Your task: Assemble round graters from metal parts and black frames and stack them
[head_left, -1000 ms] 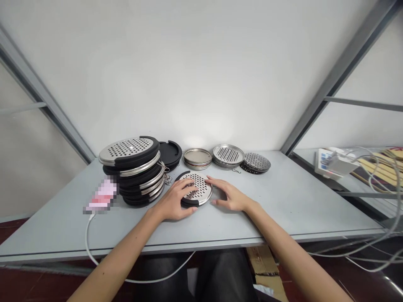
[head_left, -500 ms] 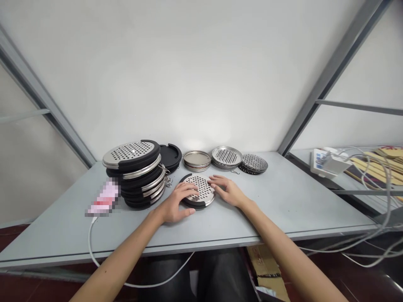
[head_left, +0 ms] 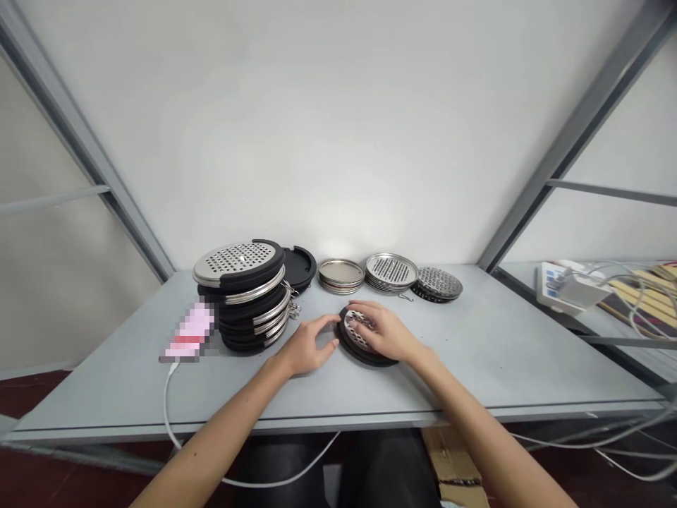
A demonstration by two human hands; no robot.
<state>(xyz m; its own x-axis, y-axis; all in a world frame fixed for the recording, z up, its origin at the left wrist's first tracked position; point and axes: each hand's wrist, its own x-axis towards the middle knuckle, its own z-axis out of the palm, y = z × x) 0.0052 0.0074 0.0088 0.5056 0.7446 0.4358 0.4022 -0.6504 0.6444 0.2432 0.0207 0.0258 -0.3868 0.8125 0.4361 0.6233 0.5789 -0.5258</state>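
Note:
On the grey table before me lies a round grater [head_left: 360,339], a perforated metal disc in a black rim. My right hand [head_left: 385,330] is over its top and right side, fingers curved across the disc toward the far rim and thumb on the holes; much of the disc is hidden beneath it. My left hand [head_left: 309,346] is at the grater's left edge, thumb and fingers apart, index fingertip at the rim. To the left rises a stack of similar graters [head_left: 240,296] with metal and black layers and small wire hooks [head_left: 294,309] at its side.
Along the wall are black round trays [head_left: 299,268], plain metal discs [head_left: 341,271], slotted metal discs [head_left: 391,271] and grater discs [head_left: 438,282]. A phone [head_left: 191,331] with a white cable lies at left. A power strip [head_left: 571,286] and cables are at right.
The grater has turned and shifted right. My right hand has moved further over it, while my left hand has come off its top to the left edge. The view has shifted slightly.

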